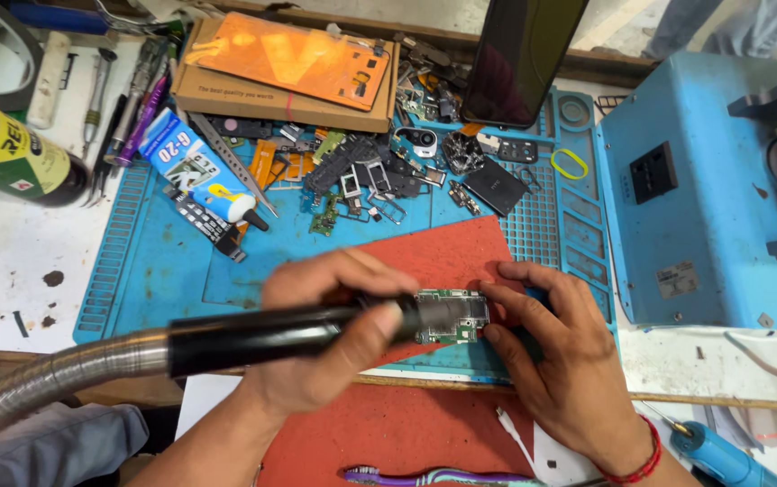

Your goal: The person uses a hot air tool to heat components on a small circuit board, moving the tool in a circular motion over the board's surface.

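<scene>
Hands meet over a red mat [447,248] that lies on a blue silicone work mat [163,271] on the desk. The left hand [339,329] is wrapped around the black handle of a hot-air wand [253,338], whose ribbed metal hose [55,379] trails off to the lower left; its metal nozzle lies over a small green circuit board [456,320]. The right hand [555,347] pinches the right edge of that board between thumb and fingertips, holding it just above the red mat's near edge. A red thread bracelet [643,464] circles the right wrist.

Behind the hands, loose phone parts [361,176] are scattered on the blue mat: frames, flex strips, small boards. A blue-and-white glue tube [192,167] lies to the left of them, a cardboard box [285,95] with an orange sheet on top sits at the back, and a dark phone [519,59] leans upright. A blue machine housing [704,198] stands at the right. A brown bottle [10,153] lies at the far left, and a purple toothbrush [443,475] lies at the bottom edge.
</scene>
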